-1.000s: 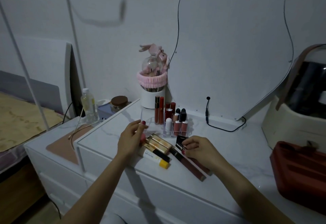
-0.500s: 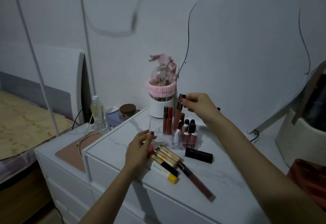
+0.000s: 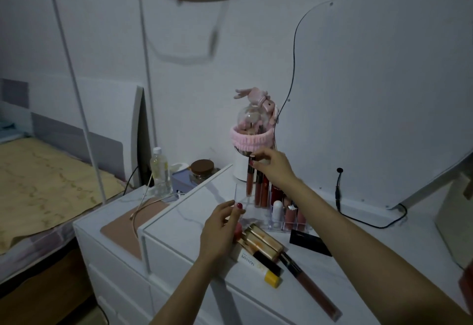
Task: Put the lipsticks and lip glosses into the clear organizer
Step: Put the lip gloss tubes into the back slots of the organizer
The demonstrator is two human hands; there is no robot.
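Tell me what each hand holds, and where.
The right hand pinches a lip gloss by its cap end. Whether the left hand grips the tubes cannot be told.

Dresser top (image 3: pixel 345 255): white, faint grey veining. Headband (image 3: pixel 252 138): pink. Tube (image 3: pixel 257 265): white, yellow cap; long gloss (image 3: pixel 311 283): brownish-red.

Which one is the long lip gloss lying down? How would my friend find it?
Start at the white dresser top and find the clear organizer near the back. In front of it lies a bunch of tubes; the long lip gloss is the rightmost, pointing toward the front edge. It is the longest, dark-capped with a brownish-red body.
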